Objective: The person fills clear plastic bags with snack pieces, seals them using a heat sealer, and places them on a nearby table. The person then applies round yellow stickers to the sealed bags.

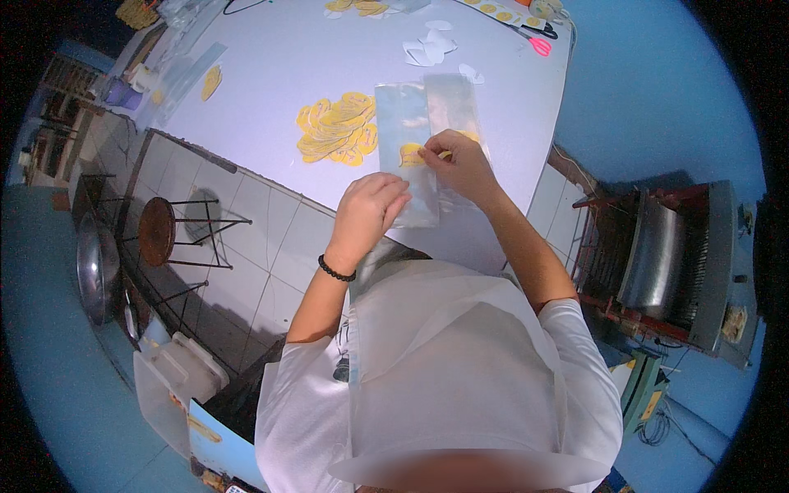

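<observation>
A clear plastic bag (pixel 404 114) lies flat on the white table before me. It overlaps another clear plastic bag (pixel 453 98) on its right, which has a yellow label (pixel 470 135) partly behind my hand. My right hand (pixel 463 163) has thumb and fingertips drawn together at the right edge of a yellow oval label (pixel 409 155) on the front bag. At the bag's lower left, my left hand (pixel 373 200) lies over the edge with its fingers together; whether it grips the plastic is hidden. A pile of yellow oval labels (pixel 336 126) sits just left of the bags.
White backing scraps (pixel 431 48) lie beyond the bags. Scissors with pink handles (pixel 540 47) rest by a label sheet (pixel 493 11) at the far right. Plastic sleeves (pixel 191 80) lie along the left. A round stool (pixel 157 232) stands on the tiled floor, and a metal machine (pixel 656 252) stands right.
</observation>
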Available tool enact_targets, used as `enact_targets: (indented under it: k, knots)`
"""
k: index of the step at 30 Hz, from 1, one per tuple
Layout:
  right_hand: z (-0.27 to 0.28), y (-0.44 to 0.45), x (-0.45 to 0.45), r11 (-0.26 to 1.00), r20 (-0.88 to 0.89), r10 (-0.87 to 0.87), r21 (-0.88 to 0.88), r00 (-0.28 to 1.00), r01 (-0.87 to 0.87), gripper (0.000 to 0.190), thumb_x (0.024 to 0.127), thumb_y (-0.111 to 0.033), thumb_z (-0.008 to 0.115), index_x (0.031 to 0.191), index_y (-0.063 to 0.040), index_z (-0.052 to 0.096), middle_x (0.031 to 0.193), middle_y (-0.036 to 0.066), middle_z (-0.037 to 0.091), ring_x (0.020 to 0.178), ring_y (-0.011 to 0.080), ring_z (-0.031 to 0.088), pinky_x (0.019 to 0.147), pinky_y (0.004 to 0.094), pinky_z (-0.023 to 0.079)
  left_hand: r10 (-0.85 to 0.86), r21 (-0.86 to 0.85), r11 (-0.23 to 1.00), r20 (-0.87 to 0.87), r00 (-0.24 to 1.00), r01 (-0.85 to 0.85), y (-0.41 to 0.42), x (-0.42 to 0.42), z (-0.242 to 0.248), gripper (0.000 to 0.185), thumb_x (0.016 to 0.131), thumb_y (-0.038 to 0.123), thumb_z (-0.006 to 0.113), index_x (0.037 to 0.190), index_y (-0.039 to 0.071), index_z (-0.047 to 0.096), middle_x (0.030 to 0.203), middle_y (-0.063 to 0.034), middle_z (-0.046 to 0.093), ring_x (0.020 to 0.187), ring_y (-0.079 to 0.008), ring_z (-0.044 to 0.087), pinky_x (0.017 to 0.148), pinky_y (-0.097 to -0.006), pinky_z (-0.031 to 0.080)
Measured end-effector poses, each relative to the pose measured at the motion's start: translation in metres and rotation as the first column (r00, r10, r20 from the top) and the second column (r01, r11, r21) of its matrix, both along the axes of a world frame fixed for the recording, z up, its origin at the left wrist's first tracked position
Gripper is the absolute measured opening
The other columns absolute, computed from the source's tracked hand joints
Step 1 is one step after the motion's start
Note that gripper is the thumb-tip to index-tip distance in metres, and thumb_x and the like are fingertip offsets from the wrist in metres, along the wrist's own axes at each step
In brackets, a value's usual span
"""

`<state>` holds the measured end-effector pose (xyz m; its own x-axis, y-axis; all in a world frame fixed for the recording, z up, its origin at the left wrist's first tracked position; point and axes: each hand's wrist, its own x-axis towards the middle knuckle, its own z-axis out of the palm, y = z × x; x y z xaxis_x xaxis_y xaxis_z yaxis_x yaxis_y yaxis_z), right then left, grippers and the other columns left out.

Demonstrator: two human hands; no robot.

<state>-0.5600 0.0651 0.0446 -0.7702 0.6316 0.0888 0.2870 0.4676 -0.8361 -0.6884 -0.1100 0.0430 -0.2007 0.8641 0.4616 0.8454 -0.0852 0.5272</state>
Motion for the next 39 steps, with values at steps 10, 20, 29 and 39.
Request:
enact_targets:
  k: [10,20,29,39]
  knots:
    - [-0.024,-0.004,-0.005,0.980,0.038,0.019,0.197,0.999,-0.026,0.015,0.089,-0.012,0.069,0.091,0.003,0.065,0.090,0.013,0.064,0.079,0.0230,0.066,0.071,0.0336,0.056,0.021,0.004,1.000,-0.138,0.990,-0.021,-0.005,0.003,-0.005,0.025,0.080,0.019,0.075,0.102,0.008,0.068,0.118,-0.0078,0.063,0.109,-0.0293,0.058,0.090,-0.0408,0.046]
    - [-0.018,-0.007,-0.007,0.928,0.129,0.035,0.363,0.991,-0.080,0.016,0.088,-0.012,0.068,0.088,0.002,0.062,0.091,0.014,0.061,0.083,0.0316,0.062,0.075,0.0398,0.051,0.033,-0.095,0.994,-0.207,0.978,-0.054,-0.001,-0.005,-0.010,0.036,0.079,0.030,0.077,0.108,0.013,0.065,0.129,-0.0073,0.060,0.126,-0.0321,0.049,0.100,-0.0488,0.036]
    - [-0.018,-0.012,-0.006,0.895,0.085,0.051,0.438,0.995,-0.083,0.017,0.088,-0.014,0.067,0.087,0.002,0.061,0.094,0.015,0.060,0.088,0.0330,0.061,0.078,0.0420,0.050,0.039,-0.088,0.995,-0.171,0.985,-0.055,-0.003,-0.008,-0.017,0.034,0.080,0.033,0.076,0.106,0.013,0.067,0.126,-0.0066,0.062,0.126,-0.0318,0.049,0.101,-0.0475,0.035]
    - [-0.021,-0.015,-0.004,0.864,0.065,0.050,0.498,0.997,-0.076,0.017,0.088,-0.014,0.068,0.088,0.002,0.062,0.098,0.015,0.061,0.091,0.0344,0.061,0.080,0.0432,0.051,0.042,-0.098,0.993,-0.180,0.983,-0.060,-0.003,-0.009,-0.018,0.036,0.080,0.036,0.075,0.106,0.013,0.066,0.127,-0.0066,0.063,0.126,-0.0319,0.050,0.100,-0.0473,0.034]
